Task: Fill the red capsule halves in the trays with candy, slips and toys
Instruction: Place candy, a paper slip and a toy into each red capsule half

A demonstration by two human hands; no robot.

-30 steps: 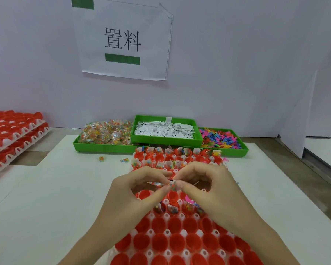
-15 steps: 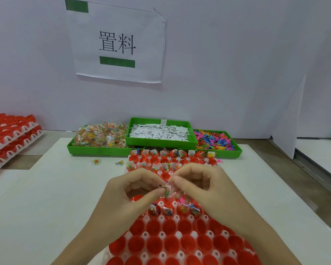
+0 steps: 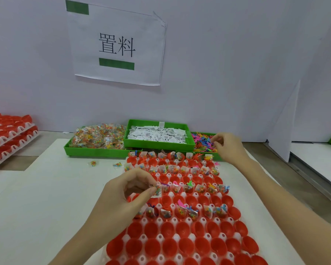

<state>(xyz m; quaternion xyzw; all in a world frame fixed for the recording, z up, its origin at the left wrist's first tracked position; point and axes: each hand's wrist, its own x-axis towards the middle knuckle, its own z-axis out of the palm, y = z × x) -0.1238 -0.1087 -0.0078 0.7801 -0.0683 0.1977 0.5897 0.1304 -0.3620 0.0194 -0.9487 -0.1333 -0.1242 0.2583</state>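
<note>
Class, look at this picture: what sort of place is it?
Probably a small hand-packing station: green bins of candy, slips and toys, trays of red capsule halves, and a printed sign on the wall.

**A:** What of you shows in the head view?

**B:** Only your hands and forearms. Your left hand (image 3: 130, 190) is just left of the picture's middle, and your left forearm (image 3: 96, 232) meets the edge at about 7 o'clock. Your right hand (image 3: 230, 148) is out toward 2 o'clock, and your right forearm (image 3: 287, 199) meets the edge at about 4 o'clock.

**A:** And what are you wearing?

**B:** Both hands are bare, and so are the wrists and forearms up to the picture's edge.

**A:** Any finer detail?

**B:** Your fingers are slender. The left knuckles show as soft ridges. The right forearm looks broad near the edge. The nails are too small to tell.
</note>
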